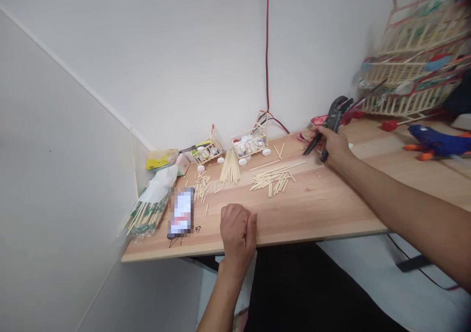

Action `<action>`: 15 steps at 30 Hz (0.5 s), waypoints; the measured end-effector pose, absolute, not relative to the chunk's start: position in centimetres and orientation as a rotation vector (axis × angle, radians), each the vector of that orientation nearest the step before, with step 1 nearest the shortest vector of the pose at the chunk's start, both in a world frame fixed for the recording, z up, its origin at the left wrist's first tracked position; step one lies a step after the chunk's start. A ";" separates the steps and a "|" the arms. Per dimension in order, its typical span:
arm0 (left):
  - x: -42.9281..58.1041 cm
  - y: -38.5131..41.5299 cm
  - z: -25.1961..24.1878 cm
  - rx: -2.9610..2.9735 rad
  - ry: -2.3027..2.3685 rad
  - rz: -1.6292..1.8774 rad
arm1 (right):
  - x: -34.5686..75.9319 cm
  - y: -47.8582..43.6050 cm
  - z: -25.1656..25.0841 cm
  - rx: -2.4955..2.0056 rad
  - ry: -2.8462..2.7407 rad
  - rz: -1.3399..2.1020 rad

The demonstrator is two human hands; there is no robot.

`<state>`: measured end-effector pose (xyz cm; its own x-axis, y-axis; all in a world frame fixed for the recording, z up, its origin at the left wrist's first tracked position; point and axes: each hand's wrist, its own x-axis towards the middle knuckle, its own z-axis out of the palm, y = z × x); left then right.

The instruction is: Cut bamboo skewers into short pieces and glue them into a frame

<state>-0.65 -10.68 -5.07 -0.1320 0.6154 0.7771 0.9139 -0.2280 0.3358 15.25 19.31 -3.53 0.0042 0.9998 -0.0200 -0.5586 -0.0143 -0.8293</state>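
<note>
At two o'clock the right hand [334, 146] clenches black cutters [335, 112]; left hand [237, 230] curled, empty, on worktop [331, 204]; stick cart [258, 137] at twelve holds white caps [245, 146].

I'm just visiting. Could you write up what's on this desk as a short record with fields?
Surface: wooden table
Left: left hand rests curled at the front edge, to the right of the phone
Right: right hand grips black pliers near the back of the table
Middle: loose cut sticks and a stick bundle
Back: small stick carts by the wall
Far right: blue glue gun
</note>
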 end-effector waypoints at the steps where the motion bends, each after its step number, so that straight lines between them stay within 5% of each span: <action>1: -0.5 -10.7 -5.0 -1.807 -1.718 -1.303 | 15.2 19.3 -3.4 -0.773 -0.735 1.425; 15: 0.0 -11.8 -6.2 -1.833 -1.713 -1.238 | 15.0 19.6 -3.7 -0.741 -0.762 1.410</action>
<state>-0.03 -11.79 -6.18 -0.1083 0.6296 0.7693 0.9280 -0.2134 0.3053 15.00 19.61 -3.70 0.0165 0.9996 0.0231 -0.5669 0.0284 -0.8233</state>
